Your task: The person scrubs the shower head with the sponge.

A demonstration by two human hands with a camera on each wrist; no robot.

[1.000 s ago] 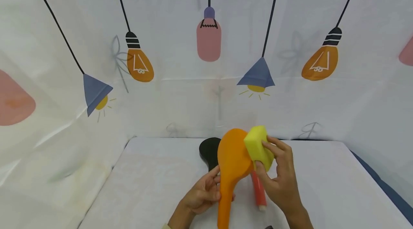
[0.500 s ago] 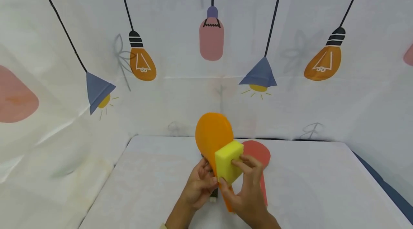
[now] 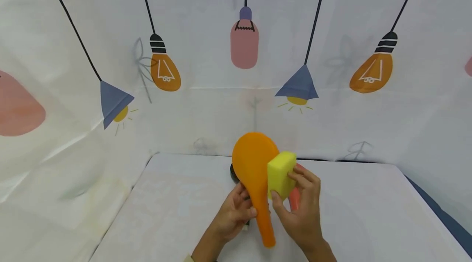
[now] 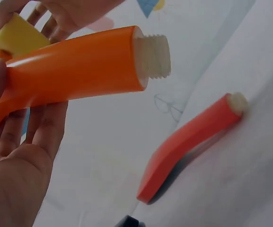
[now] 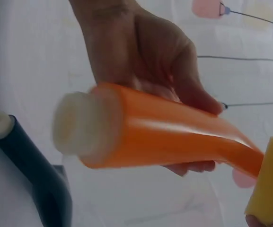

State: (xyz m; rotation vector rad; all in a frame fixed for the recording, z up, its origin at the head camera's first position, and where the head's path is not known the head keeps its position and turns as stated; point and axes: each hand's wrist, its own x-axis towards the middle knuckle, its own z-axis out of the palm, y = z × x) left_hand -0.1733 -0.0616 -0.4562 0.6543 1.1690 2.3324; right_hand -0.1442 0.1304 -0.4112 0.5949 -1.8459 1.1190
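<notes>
My left hand [image 3: 232,215] grips the handle of an orange handheld shower head [image 3: 254,157], raised above the table with its round head up. A white threaded end shows on its handle [image 4: 86,66] in the left wrist view. My right hand [image 3: 304,208] pinches a yellow block sponge [image 3: 282,176] between thumb and fingers. In the head view the sponge sits at the right edge of the shower head's neck; whether it touches there I cannot tell.
A red shower head [image 4: 188,146] lies on the white table [image 3: 166,213], behind my right hand. A dark shower head [image 5: 37,165] lies to the left, mostly hidden in the head view by the orange one. A lamp-patterned cloth [image 3: 206,118] hangs behind.
The sponge first went left and down across the shower head's neck, then back up and right. The shower head tilted and shifted left, then slightly right. My left hand keeps its grip.
</notes>
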